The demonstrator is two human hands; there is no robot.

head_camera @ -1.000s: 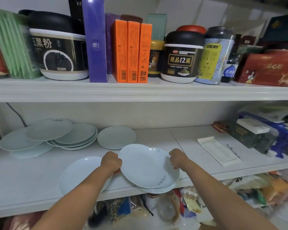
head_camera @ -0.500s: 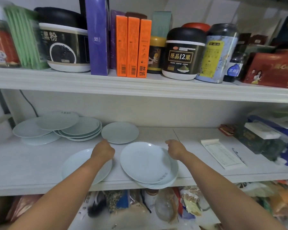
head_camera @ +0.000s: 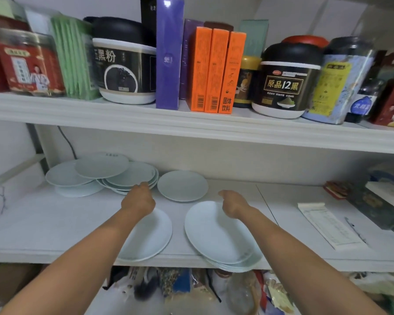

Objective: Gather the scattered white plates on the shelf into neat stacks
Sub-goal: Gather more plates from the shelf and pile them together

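Both hands are out over the shelf (head_camera: pixel 55 223), nothing gripped, white plates lying in four groups.

The left hand (head_camera: pixel 138 200) reaches toward the back-left corner with fingers loosely bent, tips right at the rim of the messy pile (head_camera: pixel 132 176) there; touching or just short, can't tell. That pile has one plate tipped across its top and two more poking out on its left. The right hand (head_camera: pixel 233 202) hovers, loosely curled and empty, above the far rim of the front stack (head_camera: pixel 218 233), which hangs over the shelf's front edge. A front plate (head_camera: pixel 152 235) lies just left of that stack, partly under the left forearm. A back plate (head_camera: pixel 182 185) sits alone between the hands, nearer the back edge. A paper slip (head_camera: pixel 328 226) lies toward the right end.
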